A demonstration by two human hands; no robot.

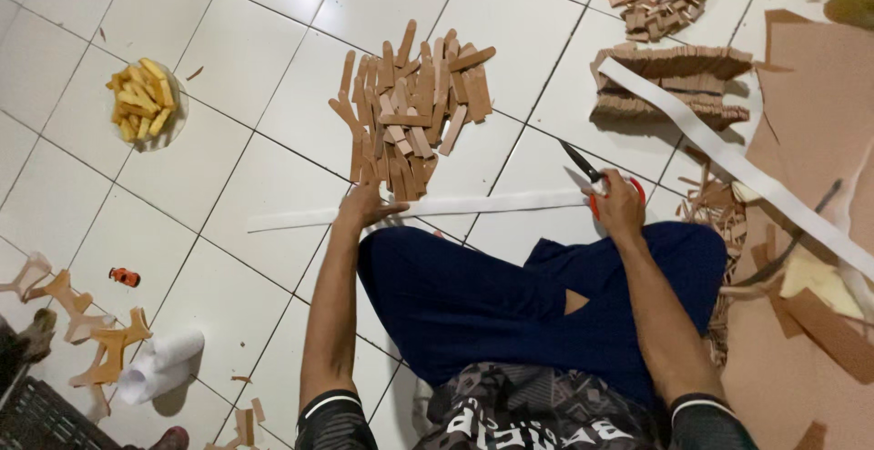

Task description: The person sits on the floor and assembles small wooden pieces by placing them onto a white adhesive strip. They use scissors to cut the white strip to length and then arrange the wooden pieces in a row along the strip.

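Left hand (366, 206) spread flat, fingers open, on the long white strip (437, 206) across the tiled floor (246, 168), right hand (619, 204) closed around red-handled scissors (587, 180) at its far end — shallow dish (144, 100) heaped with yellow sticks, brown strip pile (410, 109) beside, black crate (41, 418) cut off, contents unclear.

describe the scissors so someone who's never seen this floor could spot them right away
Start at the person's dark blue trousers on the white tiled floor, then follow the right arm up to the right hand. The scissors are in that hand, at the end of a long white paper strip. They are the only thing here with red handles and dark pointed blades, which stand open; everything nearby is brown cardboard.
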